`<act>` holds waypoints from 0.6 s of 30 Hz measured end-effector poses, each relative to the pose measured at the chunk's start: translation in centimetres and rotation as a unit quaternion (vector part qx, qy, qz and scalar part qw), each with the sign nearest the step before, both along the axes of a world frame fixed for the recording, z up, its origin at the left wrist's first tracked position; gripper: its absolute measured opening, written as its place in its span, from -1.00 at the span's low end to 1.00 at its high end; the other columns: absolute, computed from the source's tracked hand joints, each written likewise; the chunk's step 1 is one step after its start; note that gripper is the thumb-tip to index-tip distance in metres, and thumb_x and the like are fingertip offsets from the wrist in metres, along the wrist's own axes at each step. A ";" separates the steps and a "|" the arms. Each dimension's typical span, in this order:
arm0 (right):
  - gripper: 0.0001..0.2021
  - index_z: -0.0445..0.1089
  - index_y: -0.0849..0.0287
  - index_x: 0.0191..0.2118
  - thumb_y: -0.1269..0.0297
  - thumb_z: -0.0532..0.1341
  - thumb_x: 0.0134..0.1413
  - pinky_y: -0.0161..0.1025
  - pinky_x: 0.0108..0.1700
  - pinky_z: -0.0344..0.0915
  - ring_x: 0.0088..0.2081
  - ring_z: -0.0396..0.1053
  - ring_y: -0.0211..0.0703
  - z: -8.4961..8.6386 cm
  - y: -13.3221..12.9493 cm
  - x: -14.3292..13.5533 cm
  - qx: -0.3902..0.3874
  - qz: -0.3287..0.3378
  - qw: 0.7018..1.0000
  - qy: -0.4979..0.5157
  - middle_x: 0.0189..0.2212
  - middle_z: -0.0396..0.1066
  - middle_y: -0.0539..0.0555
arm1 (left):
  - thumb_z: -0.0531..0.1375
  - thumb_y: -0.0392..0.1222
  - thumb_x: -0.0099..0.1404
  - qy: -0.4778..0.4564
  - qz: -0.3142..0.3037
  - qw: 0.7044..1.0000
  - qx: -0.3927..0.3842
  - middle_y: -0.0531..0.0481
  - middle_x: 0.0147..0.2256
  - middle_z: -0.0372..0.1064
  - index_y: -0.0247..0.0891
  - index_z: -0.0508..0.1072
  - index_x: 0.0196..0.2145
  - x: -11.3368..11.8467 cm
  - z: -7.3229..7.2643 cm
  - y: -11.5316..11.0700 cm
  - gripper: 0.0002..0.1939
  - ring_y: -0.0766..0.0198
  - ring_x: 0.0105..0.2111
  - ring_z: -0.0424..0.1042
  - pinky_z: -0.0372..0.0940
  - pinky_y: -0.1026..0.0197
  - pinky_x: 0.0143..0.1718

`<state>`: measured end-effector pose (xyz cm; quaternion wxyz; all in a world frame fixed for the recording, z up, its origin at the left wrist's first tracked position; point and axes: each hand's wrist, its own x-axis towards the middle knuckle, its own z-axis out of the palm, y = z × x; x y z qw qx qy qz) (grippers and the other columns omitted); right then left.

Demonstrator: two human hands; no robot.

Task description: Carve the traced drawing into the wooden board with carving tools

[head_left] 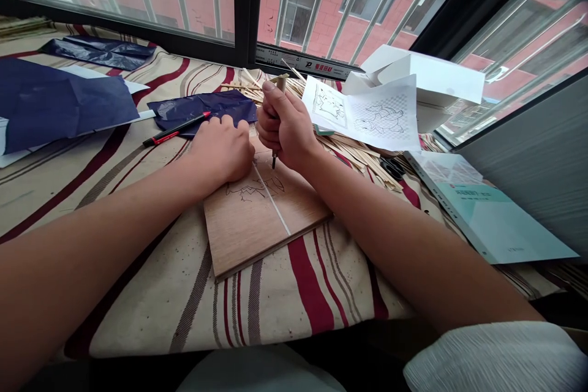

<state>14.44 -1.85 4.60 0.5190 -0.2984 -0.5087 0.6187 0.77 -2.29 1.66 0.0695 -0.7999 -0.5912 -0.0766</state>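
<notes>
A flat wooden board [248, 226] lies on the striped cloth in front of me, with a pale line across it and a dark line drawing [257, 187] on its face. My left hand [223, 147] rests over the board's far left part, its fingers curled down and closed against it; the fingertips are hidden. In a fist above the board, my right hand [289, 125] grips a wooden-handled carving tool [274, 160]. The tool stands nearly upright, its dark metal tip pointing down close to the drawing.
A black and red pen [177, 128] lies on dark blue sheets [206, 107] to the left. Thin wooden strips [358, 153] are behind and right, under a paper with line drawings [367, 113]. Farther right are black scissors [392, 166], a green book [487, 208] and a white box [436, 76].
</notes>
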 end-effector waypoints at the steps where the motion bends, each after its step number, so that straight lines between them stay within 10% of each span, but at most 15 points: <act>1: -0.34 -0.12 0.02 -0.46 -0.26 0.32 0.23 -0.28 -0.62 -0.30 -0.64 -0.27 -0.37 0.0 0.0 0.0 0.003 0.004 1.000 0.006 -0.65 -0.17 -0.21 | 0.01 -0.11 0.44 0.017 0.003 1.000 -0.004 -0.43 -0.07 0.44 -0.42 0.43 0.06 0.1 0.2 -0.1 -0.60 -0.16 -0.02 0.42 0.22 -0.03 0.03; 18: -0.44 -0.03 0.02 -0.42 -0.17 0.33 0.25 -0.28 -0.63 -0.17 -0.64 -0.15 -0.34 -0.1 -0.7 -1.1 0.021 -0.082 0.996 -0.004 -0.65 -0.07 -0.19 | -0.04 -0.16 0.46 0.058 0.011 0.998 -0.031 -0.49 -0.03 0.44 -0.50 0.41 0.10 0.6 1.4 -1.1 -0.56 -0.20 -0.01 0.45 0.23 -0.05 0.04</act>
